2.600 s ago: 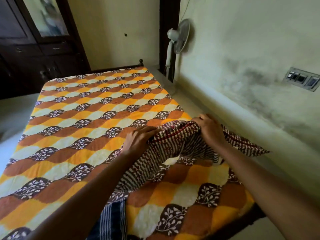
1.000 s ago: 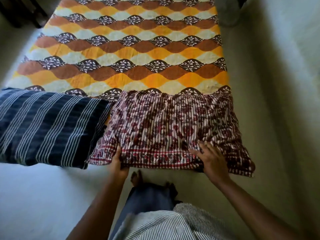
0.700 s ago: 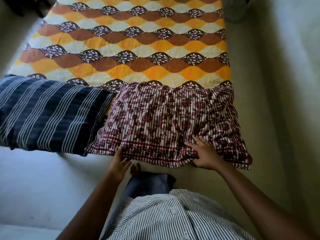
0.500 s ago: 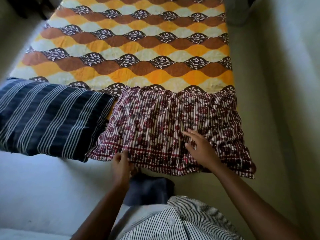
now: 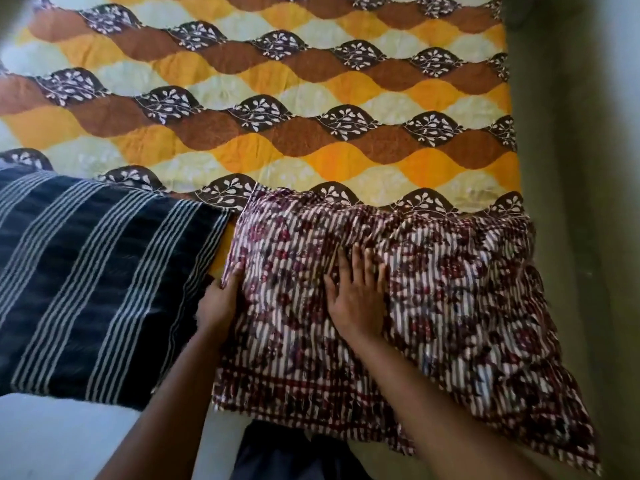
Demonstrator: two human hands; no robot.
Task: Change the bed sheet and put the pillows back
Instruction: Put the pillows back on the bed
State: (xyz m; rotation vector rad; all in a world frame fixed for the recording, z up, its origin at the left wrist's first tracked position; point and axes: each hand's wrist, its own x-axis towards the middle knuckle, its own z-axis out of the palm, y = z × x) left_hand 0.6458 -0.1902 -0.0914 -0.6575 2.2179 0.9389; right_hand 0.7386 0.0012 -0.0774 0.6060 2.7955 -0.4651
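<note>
Maroon-and-white striped cotton with a floral print covered the red pillow [image 5: 433,299], which lay at the near end of the bed on the right side, its far edge against the patterned bed sheet [image 5: 277,109] and its near corner drooping past the mattress edge. Creases ran across the cover, and the loose flange along the near edge sagged, so it looked soft, light and slack in its case, more likely to fold than to hold a shape. The right hand [image 5: 356,292] lay flat and open on the pillow's middle, fingers spread, pressing rather than gripping. The left hand [image 5: 221,299] curled around the pillow's left edge, thumb on top, pinching the fabric there. A hold at two side edges or corners would probably carry it best, since a grab in the middle would likely gather only loose cover. Just beside it to the left, a narrow gap between them, sat the navy striped pillow [image 5: 93,278], fuller-looking and flatter on top. The orange, brown and cream sheet spread smooth beyond both pillows, and pale wall [image 5: 581,202] ran down the right side.
</note>
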